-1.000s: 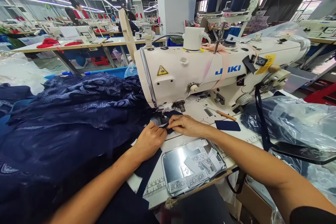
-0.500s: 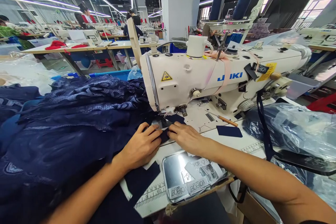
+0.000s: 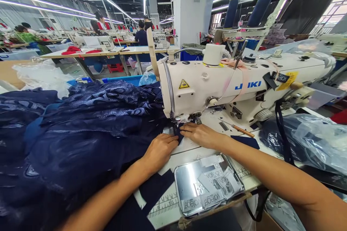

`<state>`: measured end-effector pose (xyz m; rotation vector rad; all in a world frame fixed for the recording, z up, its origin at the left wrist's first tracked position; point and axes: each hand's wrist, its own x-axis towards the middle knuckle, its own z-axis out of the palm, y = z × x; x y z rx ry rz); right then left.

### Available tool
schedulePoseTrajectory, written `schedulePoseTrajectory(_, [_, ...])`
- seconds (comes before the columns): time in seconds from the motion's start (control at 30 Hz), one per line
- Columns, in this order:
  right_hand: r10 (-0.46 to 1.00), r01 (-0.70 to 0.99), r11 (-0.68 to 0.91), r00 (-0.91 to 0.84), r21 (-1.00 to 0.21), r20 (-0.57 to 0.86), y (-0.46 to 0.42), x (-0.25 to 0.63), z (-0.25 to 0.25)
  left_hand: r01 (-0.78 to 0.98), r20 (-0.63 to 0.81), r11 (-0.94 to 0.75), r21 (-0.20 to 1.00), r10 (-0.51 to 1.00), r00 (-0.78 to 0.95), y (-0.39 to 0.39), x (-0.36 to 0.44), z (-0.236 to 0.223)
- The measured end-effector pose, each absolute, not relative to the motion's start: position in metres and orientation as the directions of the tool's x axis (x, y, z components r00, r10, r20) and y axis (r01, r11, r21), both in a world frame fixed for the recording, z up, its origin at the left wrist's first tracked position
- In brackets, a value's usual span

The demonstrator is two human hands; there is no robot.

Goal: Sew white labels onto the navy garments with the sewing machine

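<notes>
A white sewing machine (image 3: 195, 86) stands in front of me, with navy fabric (image 3: 179, 138) under its needle area. My left hand (image 3: 162, 149) presses on this fabric just left of the presser foot (image 3: 176, 124), its fingers closed together. On the other side of the foot, my right hand (image 3: 200, 134) has its fingers together on the fabric's right edge; the thumb is mostly hidden. A large heap of navy patterned garments (image 3: 103, 115) spreads to the left, running up to the machine. Below my hands lies a metal tray (image 3: 187, 175) holding loose printed labels (image 3: 214, 184).
An orange-handled awl (image 3: 241, 130) and a navy fabric piece (image 3: 245, 141) lie right of my right hand. Plastic-wrapped navy goods (image 3: 303, 133) sit at the right edge. Two navy thread cones (image 3: 231, 11) stand above the machine. Several people work at tables behind.
The view has shifted, so the scene sits farther right and slightly lower. My left fingers, more spread before, are now drawn together. My right hand stays beside the presser foot.
</notes>
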<state>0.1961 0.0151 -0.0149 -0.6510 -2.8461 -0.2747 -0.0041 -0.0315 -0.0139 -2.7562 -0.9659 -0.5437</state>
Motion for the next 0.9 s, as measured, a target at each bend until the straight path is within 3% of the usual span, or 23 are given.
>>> schedulePoseTrajectory(0.57, [0.448,0.483,0.868,-0.862,0.115,0.236,0.025,0.194,-0.019,0.713,0.437,-0.692,-0.114,0.61,0.661,-0.031,0.009,-0.018])
schedulePoseTrajectory(0.9, [0.462,0.495,0.868,-0.835,0.04,0.298,0.026,0.194,-0.019,0.732,0.458,-0.663,-0.154,0.609,0.648,-0.029,0.013,-0.017])
